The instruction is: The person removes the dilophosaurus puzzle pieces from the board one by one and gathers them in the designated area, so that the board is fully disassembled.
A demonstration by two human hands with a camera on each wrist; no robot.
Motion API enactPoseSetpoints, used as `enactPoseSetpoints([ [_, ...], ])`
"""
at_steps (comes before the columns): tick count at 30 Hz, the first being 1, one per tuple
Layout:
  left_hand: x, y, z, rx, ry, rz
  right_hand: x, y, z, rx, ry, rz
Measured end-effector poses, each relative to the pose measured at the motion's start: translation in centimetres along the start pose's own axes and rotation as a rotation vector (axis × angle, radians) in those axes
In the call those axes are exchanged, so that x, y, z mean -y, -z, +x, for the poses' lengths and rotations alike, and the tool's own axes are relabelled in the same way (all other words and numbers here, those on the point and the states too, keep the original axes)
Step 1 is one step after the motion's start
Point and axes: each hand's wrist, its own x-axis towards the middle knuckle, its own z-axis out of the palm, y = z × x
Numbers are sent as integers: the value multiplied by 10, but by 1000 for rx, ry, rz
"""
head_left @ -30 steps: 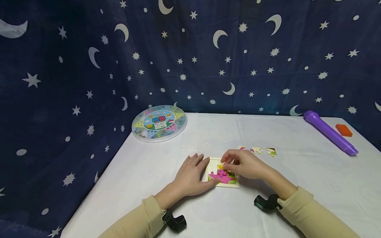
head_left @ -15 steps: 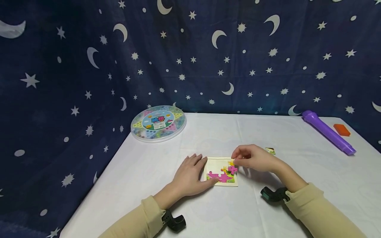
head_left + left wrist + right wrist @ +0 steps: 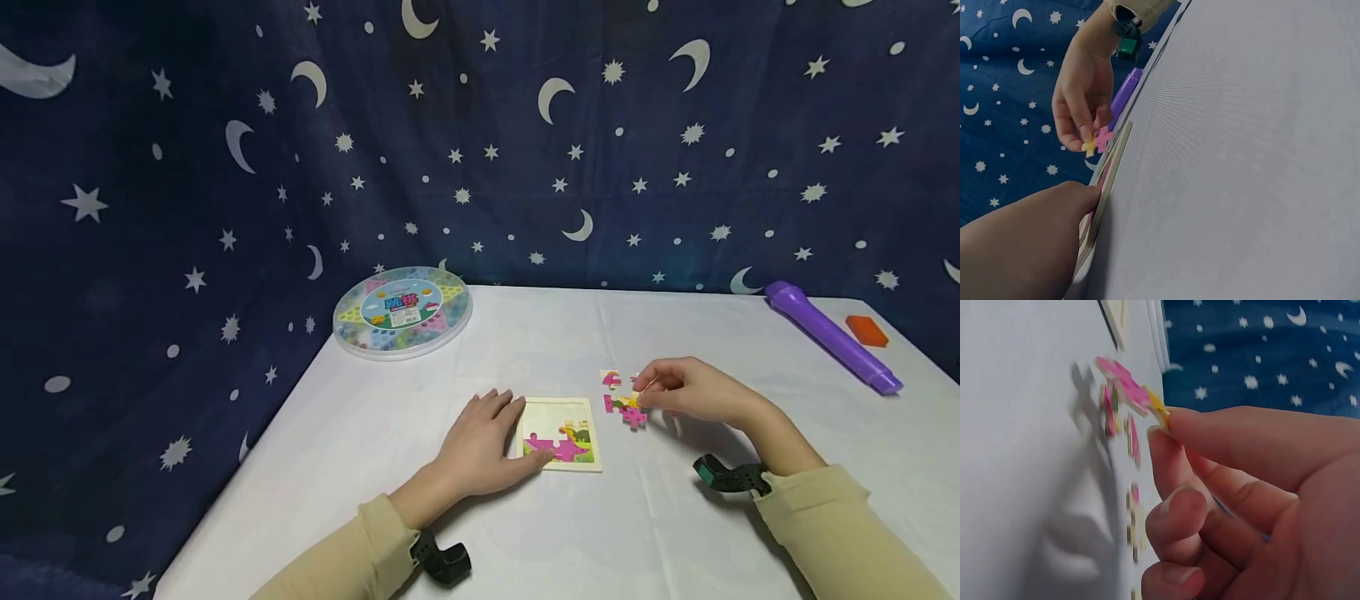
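My left hand (image 3: 483,446) lies spread at the left side of a small square jigsaw tray (image 3: 543,408), its thumb on the lower part. In the tray's lower half sit pink and green puzzle pieces (image 3: 562,450); the upper part shows bare wood. To the right of it, my right hand (image 3: 697,390) pinches a pink and yellow puzzle piece (image 3: 1124,384) between thumb and index finger, raised off the cloth in the right wrist view. Loose puzzle pieces (image 3: 611,379) lie just beyond and partly behind that hand.
A round lidded board game box (image 3: 402,312) stands at the back left. On the far right lie a purple tube-shaped stick (image 3: 832,337) and an orange hexagonal piece (image 3: 867,330). A star-and-moon curtain (image 3: 510,125) hangs behind the white-covered table (image 3: 540,533).
My right hand has carried the pink and yellow puzzle piece rightward, from over the tray to beside the loose pieces. The left hand has stayed at the tray.
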Motion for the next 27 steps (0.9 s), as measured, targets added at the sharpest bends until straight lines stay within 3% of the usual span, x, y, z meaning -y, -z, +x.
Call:
enactPoseSetpoints([
  [12, 0, -1, 2, 5, -6, -4, -19, 15, -5, -7, -97, -9],
  [27, 0, -1, 2, 19, -3, 8, -20, 13, -4, -56, -78, -81],
])
